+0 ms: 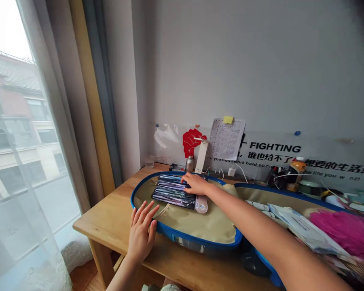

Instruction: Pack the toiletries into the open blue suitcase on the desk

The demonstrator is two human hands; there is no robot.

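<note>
A beige-lined case half with a blue rim point(200, 241) lies open on the wooden table. On its lining, toward the back, rests a dark flat pack point(174, 194) with several long shiny items and a pale round tag at its right end. My right hand point(194, 184) reaches across from the right and touches the top of the pack, its fingers bent over it. My left hand point(142, 230) is at the front left rim of the case, fingers spread, holding nothing.
The other case half point(261, 189) on the right holds white packets point(303, 228) and a bright pink bundle point(346, 232). Behind stand a small metallic bottle point(189, 164), a white upright stick point(202, 157) and an orange bottle point(296, 173). The wooden table point(100, 212) has its left edge near the curtains.
</note>
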